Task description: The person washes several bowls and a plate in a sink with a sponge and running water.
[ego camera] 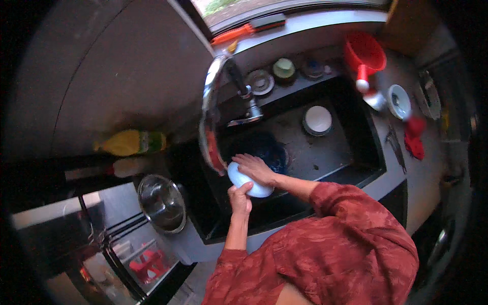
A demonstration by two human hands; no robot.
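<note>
Over the black sink (343, 150), a white bowl (238, 177) is tilted, its rounded side towards me. My left hand (241, 198) grips its near edge, the thumb pressed on the outside. Across the bowl's upper side lies my right hand (255, 169), flat, fingers stretched to the far edge. The arched chrome faucet (210, 103) ends just left of the bowl. I cannot tell whether water runs from it. Further right in the sink sits a white round dish (318, 119), apart from my hands.
A steel bowl (162, 204) stands on the left counter, a yellow bottle (129, 143) behind it. At the back right are a red dipper (365, 53) and a white bowl (399, 101). An orange-handled brush (248, 30) lies on the windowsill. Small dishes (260, 82) line the sink's back ledge.
</note>
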